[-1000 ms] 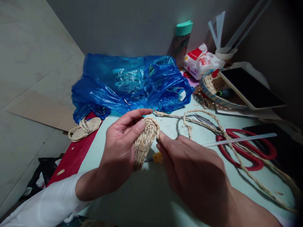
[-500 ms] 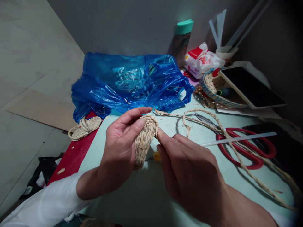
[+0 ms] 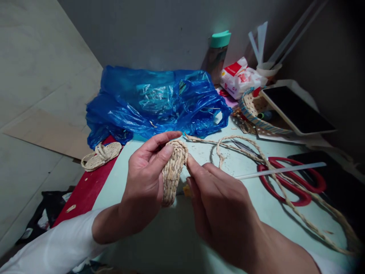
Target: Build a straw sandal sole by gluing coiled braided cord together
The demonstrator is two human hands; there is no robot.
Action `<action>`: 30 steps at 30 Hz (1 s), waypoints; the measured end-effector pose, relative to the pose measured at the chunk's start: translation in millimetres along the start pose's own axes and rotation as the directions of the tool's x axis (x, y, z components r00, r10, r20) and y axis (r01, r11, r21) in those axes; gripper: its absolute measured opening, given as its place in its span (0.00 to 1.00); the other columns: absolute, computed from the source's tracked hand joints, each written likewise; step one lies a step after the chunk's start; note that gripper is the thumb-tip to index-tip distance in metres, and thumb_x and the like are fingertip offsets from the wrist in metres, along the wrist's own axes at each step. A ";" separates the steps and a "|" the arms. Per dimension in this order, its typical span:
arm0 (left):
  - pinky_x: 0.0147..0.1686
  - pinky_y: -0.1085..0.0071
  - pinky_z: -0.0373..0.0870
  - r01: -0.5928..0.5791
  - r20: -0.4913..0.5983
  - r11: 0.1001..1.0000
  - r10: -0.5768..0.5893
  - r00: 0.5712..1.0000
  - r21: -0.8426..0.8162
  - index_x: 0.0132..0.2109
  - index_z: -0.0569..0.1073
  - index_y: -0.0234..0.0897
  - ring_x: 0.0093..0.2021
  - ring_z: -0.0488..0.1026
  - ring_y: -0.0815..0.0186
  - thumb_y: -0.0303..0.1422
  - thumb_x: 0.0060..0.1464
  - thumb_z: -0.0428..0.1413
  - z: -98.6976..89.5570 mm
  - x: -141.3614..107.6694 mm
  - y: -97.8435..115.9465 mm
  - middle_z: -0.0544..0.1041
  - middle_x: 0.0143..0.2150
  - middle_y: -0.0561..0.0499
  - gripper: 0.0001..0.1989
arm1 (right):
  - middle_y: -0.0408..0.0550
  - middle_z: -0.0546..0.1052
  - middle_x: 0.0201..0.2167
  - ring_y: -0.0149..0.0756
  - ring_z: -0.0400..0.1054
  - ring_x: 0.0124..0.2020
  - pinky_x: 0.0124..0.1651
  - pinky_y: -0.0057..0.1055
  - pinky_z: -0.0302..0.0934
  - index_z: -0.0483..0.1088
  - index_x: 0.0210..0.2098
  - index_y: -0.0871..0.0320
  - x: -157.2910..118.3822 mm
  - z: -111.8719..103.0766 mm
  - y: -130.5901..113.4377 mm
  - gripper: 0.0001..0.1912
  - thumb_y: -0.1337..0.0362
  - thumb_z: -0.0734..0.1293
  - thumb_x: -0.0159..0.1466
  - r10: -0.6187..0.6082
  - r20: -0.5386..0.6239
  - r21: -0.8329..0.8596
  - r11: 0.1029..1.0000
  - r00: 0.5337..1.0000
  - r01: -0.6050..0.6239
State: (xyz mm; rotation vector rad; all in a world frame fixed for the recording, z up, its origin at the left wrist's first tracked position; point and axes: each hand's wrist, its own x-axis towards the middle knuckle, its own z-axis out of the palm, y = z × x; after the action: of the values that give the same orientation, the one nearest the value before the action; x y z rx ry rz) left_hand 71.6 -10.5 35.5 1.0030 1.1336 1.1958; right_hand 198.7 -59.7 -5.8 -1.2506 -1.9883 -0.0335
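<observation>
Between my hands is a narrow oval piece of coiled straw braid [image 3: 172,175], pale tan and tilted upright. My left hand [image 3: 146,173] grips it from the left, thumb pressed on its front near the rounded top. At its upper right edge, my right hand [image 3: 221,201] is closed, its fingertips pinched against the braid; whether a small tool sits in that pinch is hidden. A yellow bit [image 3: 186,190] shows just beside the right fingers. Loose braided straw cord [image 3: 246,137] runs over the table to the right.
Red-handled scissors [image 3: 306,199] and a translucent stick [image 3: 281,170] lie at the right. Behind are a blue plastic bag [image 3: 137,110], a green-capped bottle [image 3: 218,55], a tissue pack [image 3: 238,80] and a basket [image 3: 251,114] under a tablet [image 3: 298,110]. A cord bundle [image 3: 102,156] sits left.
The view has shifted slightly, so things at the right appear a little lower and further left. Both hands keep nearly the same grip on the braid.
</observation>
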 end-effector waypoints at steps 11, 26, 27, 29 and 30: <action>0.32 0.80 0.71 -0.038 0.015 0.992 0.040 0.999 -0.120 0.45 0.81 0.43 0.32 0.73 0.72 0.28 0.57 0.61 -3.8 2.4 -10.5 0.78 0.37 0.53 0.09 | 0.63 0.79 0.40 0.42 0.71 0.34 0.36 0.39 0.71 0.66 0.55 0.80 -5.3 8.5 4.6 0.20 0.76 0.56 0.66 -0.052 -0.031 -0.004 0.999 0.998 0.051; 0.34 0.78 0.73 -0.009 0.076 0.967 0.029 0.997 -0.254 0.47 0.78 0.41 0.31 0.74 0.72 0.36 0.59 0.61 3.8 -0.4 -13.5 0.78 0.35 0.53 0.09 | 0.65 0.77 0.44 0.48 0.74 0.41 0.38 0.42 0.75 0.59 0.61 0.71 -1.4 12.6 2.1 0.25 0.63 0.63 0.69 0.001 -0.106 0.139 0.990 0.994 0.014; 0.35 0.78 0.73 -0.003 0.080 0.964 0.025 0.997 -0.268 0.46 0.78 0.41 0.31 0.73 0.73 0.36 0.59 0.61 5.0 -0.9 -13.3 0.78 0.34 0.54 0.09 | 0.63 0.77 0.45 0.48 0.74 0.41 0.39 0.43 0.75 0.58 0.62 0.69 -1.7 13.4 2.5 0.26 0.63 0.63 0.68 0.024 -0.103 0.159 0.987 0.994 -0.008; 0.35 0.79 0.72 -0.006 0.082 0.956 0.032 0.996 -0.295 0.46 0.77 0.41 0.30 0.73 0.73 0.36 0.59 0.61 7.6 -1.8 -12.5 0.78 0.35 0.54 0.08 | 0.63 0.76 0.45 0.48 0.74 0.41 0.40 0.45 0.75 0.57 0.64 0.68 -1.8 14.6 3.2 0.28 0.62 0.63 0.68 0.062 -0.091 0.191 0.981 0.994 -0.043; 0.36 0.79 0.72 -0.016 0.078 0.952 0.042 0.996 -0.306 0.46 0.77 0.41 0.31 0.73 0.73 0.35 0.59 0.61 9.1 -2.2 -11.9 0.78 0.35 0.54 0.08 | 0.63 0.76 0.46 0.48 0.74 0.41 0.40 0.46 0.75 0.56 0.65 0.68 -1.6 14.7 3.6 0.29 0.62 0.63 0.68 0.072 -0.083 0.201 0.978 0.994 -0.054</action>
State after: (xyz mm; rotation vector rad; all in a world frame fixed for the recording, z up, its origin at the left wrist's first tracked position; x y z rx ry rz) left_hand 82.5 -14.0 25.6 0.8259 0.8383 1.2948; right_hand 193.2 -53.2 -18.4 -1.1613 -1.8250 0.1346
